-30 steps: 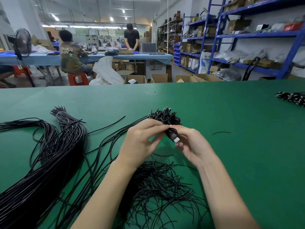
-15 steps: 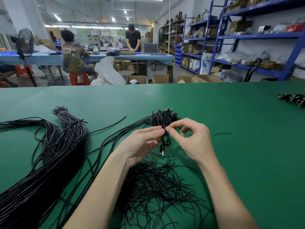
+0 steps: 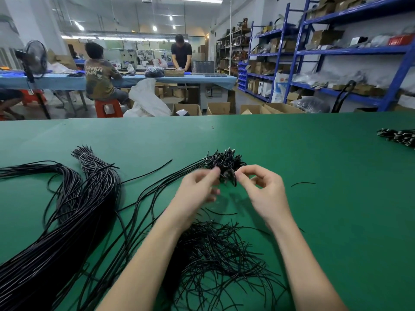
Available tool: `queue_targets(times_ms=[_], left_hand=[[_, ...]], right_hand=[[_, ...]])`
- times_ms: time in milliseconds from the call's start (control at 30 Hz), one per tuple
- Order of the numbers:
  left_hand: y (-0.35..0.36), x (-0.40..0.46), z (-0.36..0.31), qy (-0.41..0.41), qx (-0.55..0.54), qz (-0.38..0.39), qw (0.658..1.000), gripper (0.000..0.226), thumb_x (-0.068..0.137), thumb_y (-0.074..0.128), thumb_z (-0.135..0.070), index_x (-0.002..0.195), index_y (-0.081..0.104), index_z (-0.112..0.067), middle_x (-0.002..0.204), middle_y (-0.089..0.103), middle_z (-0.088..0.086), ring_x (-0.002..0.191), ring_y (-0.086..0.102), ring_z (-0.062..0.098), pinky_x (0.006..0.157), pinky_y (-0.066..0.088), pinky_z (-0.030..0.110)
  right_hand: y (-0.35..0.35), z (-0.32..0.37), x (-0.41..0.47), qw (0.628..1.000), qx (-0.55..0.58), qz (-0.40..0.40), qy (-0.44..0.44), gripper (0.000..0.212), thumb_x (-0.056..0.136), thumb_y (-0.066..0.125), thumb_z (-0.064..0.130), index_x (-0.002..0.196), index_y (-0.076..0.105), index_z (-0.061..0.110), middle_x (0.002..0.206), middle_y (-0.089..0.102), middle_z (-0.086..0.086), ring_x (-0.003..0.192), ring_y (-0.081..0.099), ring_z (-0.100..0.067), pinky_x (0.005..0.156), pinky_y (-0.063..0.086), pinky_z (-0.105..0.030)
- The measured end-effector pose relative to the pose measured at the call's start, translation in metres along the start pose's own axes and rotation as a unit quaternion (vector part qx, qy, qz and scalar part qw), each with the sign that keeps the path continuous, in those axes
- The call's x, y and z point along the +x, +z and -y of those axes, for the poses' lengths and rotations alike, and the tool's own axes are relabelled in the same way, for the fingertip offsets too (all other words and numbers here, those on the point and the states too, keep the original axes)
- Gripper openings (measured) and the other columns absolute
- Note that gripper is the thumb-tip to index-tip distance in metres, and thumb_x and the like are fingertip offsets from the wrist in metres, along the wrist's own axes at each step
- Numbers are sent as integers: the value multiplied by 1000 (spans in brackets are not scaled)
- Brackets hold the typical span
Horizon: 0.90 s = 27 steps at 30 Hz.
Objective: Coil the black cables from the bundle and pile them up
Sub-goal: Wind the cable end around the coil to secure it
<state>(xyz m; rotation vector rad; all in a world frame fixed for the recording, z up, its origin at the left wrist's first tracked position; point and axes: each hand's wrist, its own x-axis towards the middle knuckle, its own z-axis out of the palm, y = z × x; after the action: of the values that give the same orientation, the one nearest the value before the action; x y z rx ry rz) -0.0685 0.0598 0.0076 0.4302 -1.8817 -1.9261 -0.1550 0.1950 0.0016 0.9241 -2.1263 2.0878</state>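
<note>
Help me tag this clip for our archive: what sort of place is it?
Most likely a small factory or packing workshop. Black cable bundles lie on a green worktable, blue storage racks hold boxes and parts, and other workers sit or stand at a long bench behind.

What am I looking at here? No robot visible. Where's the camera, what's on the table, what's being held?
No machine: a person works bare-handed, filmed by a wide-angle camera on their head looking forward and down. The left hand and right hand pinch a small coiled black cable between them, just in front of a pile of finished coils. On the green table lie a thick bundle of long black cables, loose short ties near the wrists, and another pile far right. The left hand is motion-blurred.
</note>
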Motion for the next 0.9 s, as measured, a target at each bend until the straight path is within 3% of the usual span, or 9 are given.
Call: queue_targets(times_ms=[67,133,200,300,400,500,633,833,900], left_hand=[[-4,0,-2,-146,-106,80,980,35,94,64,-40,94,68,-5,80,66,3,59,53,10,56,40,20],[-8,0,-2,-116,-127,111,979,29,87,71,-31,98,69,-5,73,62,-2,59,48,7,54,37,16],[-10,0,0,-26,-55,87,994,18,86,75,-21,98,74,-9,76,66,-5,65,54,6,59,42,16],[-11,3,4,176,149,12,973,10,86,78,-13,95,79,-15,87,76,-6,77,68,7,71,54,21],[-11,2,5,227,186,36,955,11,88,77,-14,98,79,-17,92,77,-6,87,72,10,83,58,25],[-12,2,6,111,50,77,990,12,92,71,-13,103,77,-12,101,77,4,92,70,16,83,59,30],[-15,2,3,29,-62,104,992,13,91,70,-17,99,75,-9,97,74,10,86,66,19,82,57,29],[-17,-1,1,22,-63,145,987,28,83,73,-25,106,76,-9,104,75,7,91,68,18,87,57,30],[-16,-1,-3,57,-50,140,987,27,82,74,-24,106,77,-11,109,76,6,99,71,17,85,56,27]], right_hand=[[0,-3,1,998,-32,11,-57,16,89,77,18,80,74,30,83,73,15,65,49,-6,62,45,-20],[-1,-5,0,995,-52,22,-85,16,88,78,18,80,73,30,82,71,16,63,49,-5,59,42,-19],[-1,-5,-1,994,-73,27,-73,16,87,79,20,77,75,32,77,71,16,61,48,-5,58,40,-14],[-1,-5,2,995,-24,30,96,15,86,78,19,72,78,26,70,69,4,61,48,-9,54,39,-20],[-5,0,3,913,218,106,329,10,87,71,13,77,72,12,72,62,1,53,43,-5,38,24,-15],[-12,3,1,952,124,135,243,4,91,72,17,92,76,16,84,75,5,56,51,-4,42,31,-13],[-21,10,0,985,28,160,60,19,88,77,12,101,77,25,98,79,6,61,59,-4,54,44,-11],[-23,11,0,990,-44,126,40,11,74,86,40,83,81,37,64,65,-7,58,43,-17,55,33,-26],[-20,12,-1,992,-16,109,63,15,70,85,44,80,82,32,62,62,1,58,44,-14,53,35,-24]])
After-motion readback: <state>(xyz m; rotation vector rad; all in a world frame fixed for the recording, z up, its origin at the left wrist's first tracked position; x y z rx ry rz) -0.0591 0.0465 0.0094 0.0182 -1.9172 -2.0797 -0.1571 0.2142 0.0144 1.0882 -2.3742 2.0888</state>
